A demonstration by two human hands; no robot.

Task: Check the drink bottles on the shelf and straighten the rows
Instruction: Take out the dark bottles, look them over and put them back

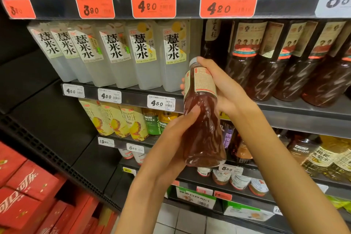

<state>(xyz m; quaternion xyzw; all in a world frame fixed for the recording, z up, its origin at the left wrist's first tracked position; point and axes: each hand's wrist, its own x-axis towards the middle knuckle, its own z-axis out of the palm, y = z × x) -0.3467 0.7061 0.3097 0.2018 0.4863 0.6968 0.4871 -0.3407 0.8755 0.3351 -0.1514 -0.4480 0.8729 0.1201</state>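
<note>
Both hands hold one bottle of red-brown drink in front of the shelf.

The bottle [201, 112], full and white-capped, stands nearly upright at frame centre; the left hand [171, 138] curls round its lower body from 7 o'clock, the right hand [224, 89] wraps its labelled neck from 3 o'clock. On the shelf [284, 104], pale cloudy bottles [117, 55] at 10 o'clock, dark tea bottles [281, 62] at 2 o'clock.
</note>
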